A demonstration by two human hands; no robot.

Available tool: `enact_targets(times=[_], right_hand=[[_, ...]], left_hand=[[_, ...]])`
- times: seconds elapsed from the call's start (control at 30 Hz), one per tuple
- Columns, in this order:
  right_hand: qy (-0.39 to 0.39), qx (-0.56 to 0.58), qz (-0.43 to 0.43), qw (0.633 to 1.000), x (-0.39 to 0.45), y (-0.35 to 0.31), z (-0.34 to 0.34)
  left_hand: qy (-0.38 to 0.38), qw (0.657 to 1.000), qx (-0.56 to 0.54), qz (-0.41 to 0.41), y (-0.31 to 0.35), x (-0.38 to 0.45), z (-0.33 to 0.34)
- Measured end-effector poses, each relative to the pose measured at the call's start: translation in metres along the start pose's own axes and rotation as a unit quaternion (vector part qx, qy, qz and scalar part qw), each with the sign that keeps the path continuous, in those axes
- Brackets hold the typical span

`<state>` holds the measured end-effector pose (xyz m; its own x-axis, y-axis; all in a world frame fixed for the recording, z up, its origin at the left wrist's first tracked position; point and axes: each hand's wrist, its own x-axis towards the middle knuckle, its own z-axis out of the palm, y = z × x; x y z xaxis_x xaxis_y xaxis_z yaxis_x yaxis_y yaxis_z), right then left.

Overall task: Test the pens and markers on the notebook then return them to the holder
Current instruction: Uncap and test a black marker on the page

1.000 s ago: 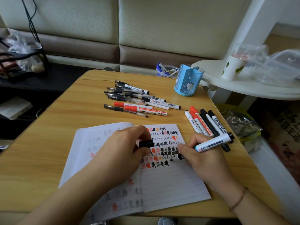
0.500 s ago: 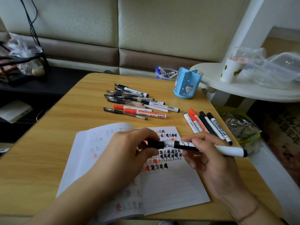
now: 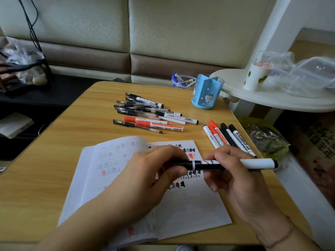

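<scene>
Marker (image 3: pixel 224 164) held level above notebook (image 3: pixel 190 205) on desk (image 3: pixel 54 142). Cap end pinched by left hand (image 3: pixel 154 176); barrel gripped by right hand (image 3: pixel 233 176). Holder (image 3: pixel 206 92) stood at desk's far edge.

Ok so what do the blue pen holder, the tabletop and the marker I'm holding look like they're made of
Blue pen holder: probably translucent plastic, since light passes through its rim; printed cartoon on the wall.
Tabletop: wood-look surface, likely laminate, with even printed grain and a soft sheen.
Marker: smooth, slightly glossy white plastic barrel with a black cap, held by the left hand and the right hand.
</scene>
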<state>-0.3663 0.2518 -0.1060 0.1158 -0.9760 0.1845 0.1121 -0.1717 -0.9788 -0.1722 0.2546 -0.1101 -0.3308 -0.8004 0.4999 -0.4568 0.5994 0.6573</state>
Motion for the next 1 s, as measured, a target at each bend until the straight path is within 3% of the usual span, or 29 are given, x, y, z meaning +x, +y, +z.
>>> enact_targets(times=[0.1, 0.27, 0.37, 0.47, 0.63, 0.8, 0.9, 1.0], right_hand=[[0.006, 0.008, -0.009, 1.000, -0.002, 0.000, 0.008], [0.105, 0.091, -0.052, 0.989, -0.015, 0.005, 0.042], [0.222, 0.101, -0.094, 0.965, -0.018, 0.003, 0.053], [0.281, 0.050, -0.172, 0.943, -0.020, 0.004, 0.059], [0.251, -0.071, -0.252, 0.932, -0.020, 0.009, 0.057], [0.064, 0.021, -0.070, 0.995, 0.005, 0.006, 0.024], [0.095, 0.091, -0.035, 0.991, 0.003, -0.003, 0.002], [0.131, -0.003, -0.037, 0.991, -0.002, -0.008, -0.011]], left_hand=[[0.027, 1.000, -0.014, 0.006, 0.007, -0.002, 0.008], [0.187, 0.976, -0.081, -0.075, 0.032, 0.000, 0.029], [0.186, 0.977, -0.074, -0.071, 0.044, 0.002, 0.035], [0.191, 0.975, -0.096, -0.058, 0.051, 0.003, 0.037], [0.163, 0.978, -0.114, -0.061, 0.050, 0.006, 0.036], [0.162, 0.981, -0.028, -0.105, 0.011, 0.014, 0.019], [0.141, 0.977, -0.024, -0.156, -0.012, 0.017, 0.020], [0.023, 0.978, 0.067, -0.198, -0.010, 0.024, 0.017]])
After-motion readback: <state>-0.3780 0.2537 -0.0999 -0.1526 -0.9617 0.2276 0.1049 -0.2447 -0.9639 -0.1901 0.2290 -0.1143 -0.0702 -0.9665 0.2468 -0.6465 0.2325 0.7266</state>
